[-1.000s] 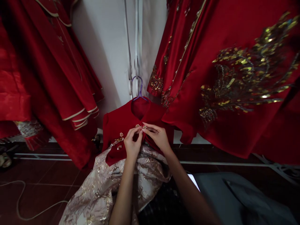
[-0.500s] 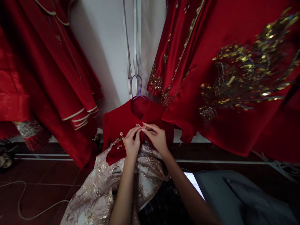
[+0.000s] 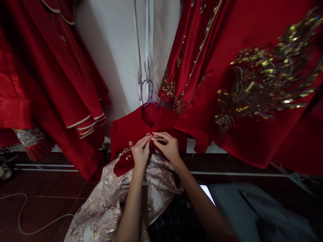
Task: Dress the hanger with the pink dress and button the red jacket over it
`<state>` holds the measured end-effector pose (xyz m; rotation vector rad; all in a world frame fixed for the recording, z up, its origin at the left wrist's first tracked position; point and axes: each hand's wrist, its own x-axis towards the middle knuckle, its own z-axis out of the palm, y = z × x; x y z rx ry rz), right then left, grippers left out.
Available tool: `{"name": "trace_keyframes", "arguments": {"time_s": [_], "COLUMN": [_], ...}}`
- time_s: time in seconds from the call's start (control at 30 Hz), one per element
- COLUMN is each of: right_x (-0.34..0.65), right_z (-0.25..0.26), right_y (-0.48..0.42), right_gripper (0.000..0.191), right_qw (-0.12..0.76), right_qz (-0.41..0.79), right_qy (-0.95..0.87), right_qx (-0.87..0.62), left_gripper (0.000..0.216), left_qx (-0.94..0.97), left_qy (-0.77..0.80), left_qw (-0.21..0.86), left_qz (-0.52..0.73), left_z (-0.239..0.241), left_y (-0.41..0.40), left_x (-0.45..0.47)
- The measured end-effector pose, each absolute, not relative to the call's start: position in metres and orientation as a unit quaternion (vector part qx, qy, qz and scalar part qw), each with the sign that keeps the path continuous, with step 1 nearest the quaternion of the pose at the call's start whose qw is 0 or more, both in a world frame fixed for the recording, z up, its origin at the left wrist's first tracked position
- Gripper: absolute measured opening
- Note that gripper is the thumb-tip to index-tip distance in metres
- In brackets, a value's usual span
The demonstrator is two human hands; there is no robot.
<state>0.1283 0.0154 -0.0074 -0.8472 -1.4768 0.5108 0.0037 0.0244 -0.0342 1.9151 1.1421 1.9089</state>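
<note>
A red dress (image 3: pixel 128 126) with a shiny pinkish-gold floral skirt hangs in front of me on a purple hanger (image 3: pixel 151 97). My left hand (image 3: pixel 140 153) pinches the left front edge of its bodice, beside a jewelled flower button (image 3: pixel 148 134). Opposite it, my right hand (image 3: pixel 167 146) pinches the other front edge by a second flower button (image 3: pixel 154 136). The fingertips of both hands almost meet there and partly hide the fastening. Lower on the left side of the bodice sit another flower button (image 3: pixel 130 143) and a pearl-like drop (image 3: pixel 128 157).
Red garments (image 3: pixel 63 90) hang at the left, and a red dress with gold sequins (image 3: pixel 264 77) at the right. A metal rail (image 3: pixel 239 173) runs low behind. A lit phone (image 3: pixel 207 194) lies on grey cloth (image 3: pixel 242 205). A pale cable (image 3: pixel 21 218) curls over the tiled floor.
Almost nothing differs. Both hands stay at the same flower buttons with tiny finger shifts, and the view has moved very slightly. Less of the phone shows beside my right forearm.
</note>
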Motion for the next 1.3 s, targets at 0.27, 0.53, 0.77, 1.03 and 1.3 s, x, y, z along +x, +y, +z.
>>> {"name": "trace_keyframes", "arguments": {"time_s": [0.27,0.53,0.77,1.03,1.3], "right_x": [0.138,0.135,0.125,0.137,0.143], "right_z": [-0.009,-0.010,-0.009,-0.006,-0.007], "right_y": [0.023,0.023,0.022,0.026,0.024], "right_gripper": [0.033,0.032,0.023,0.026,0.027], "right_qw": [0.615,0.620,0.622,0.617,0.613], "right_qz": [0.293,0.262,0.221,0.300,0.366], "right_qy": [-0.632,-0.641,-0.638,-0.621,-0.609], "right_qx": [-0.369,-0.369,-0.397,-0.379,-0.345], "left_gripper": [0.022,0.021,0.021,0.020,0.020], "left_qx": [0.656,0.684,0.674,0.630,0.640], "left_qy": [0.352,0.355,0.362,0.324,0.328], "left_qw": [0.175,0.090,0.086,0.220,0.221], "left_qz": [0.644,0.631,0.639,0.670,0.659], "left_z": [-0.022,-0.026,-0.030,-0.032,-0.026], "left_y": [0.016,0.019,0.026,0.025,0.025], "left_x": [0.005,0.005,0.009,0.009,0.003]}}
